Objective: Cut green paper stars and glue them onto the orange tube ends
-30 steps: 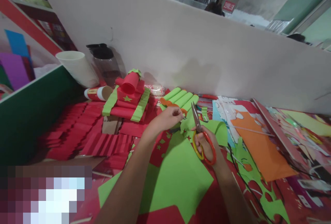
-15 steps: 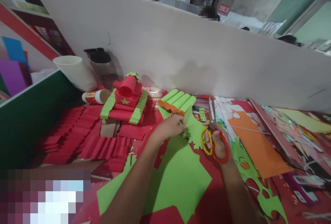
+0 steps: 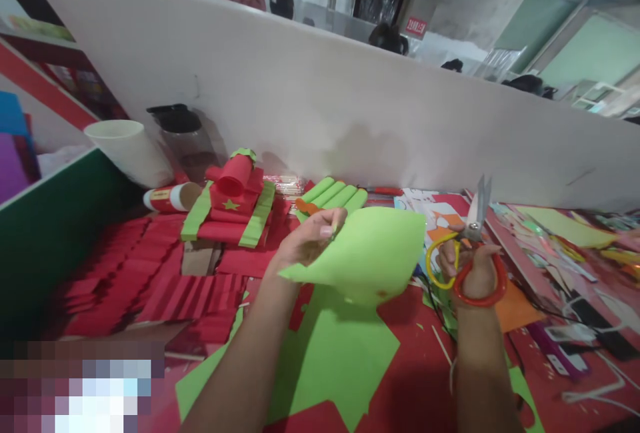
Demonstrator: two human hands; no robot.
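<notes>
My left hand [image 3: 313,236] pinches the left edge of a green paper sheet [image 3: 373,253], which curves upward off the table. In my right hand [image 3: 473,270] is a pair of scissors [image 3: 477,220] with one yellow and one red handle loop. Their blades point up and stand slightly apart, to the right of the sheet. Below both hands lie larger green paper pieces [image 3: 330,360] on red paper. Behind the left hand sit several rolled green paper tubes [image 3: 337,192] with orange ends.
A red and green paper tank model [image 3: 233,203] stands left of centre, beside pleated red paper strips [image 3: 135,270]. Behind it are a white cup [image 3: 127,153] and a black-lidded bottle [image 3: 183,140]. A white partition [image 3: 300,100] runs along the back. Paper scraps and cables lie right.
My left hand has picked up a green sheet and raised it. My right hand has moved right with the scissors, and their blades now stand slightly farther apart.
</notes>
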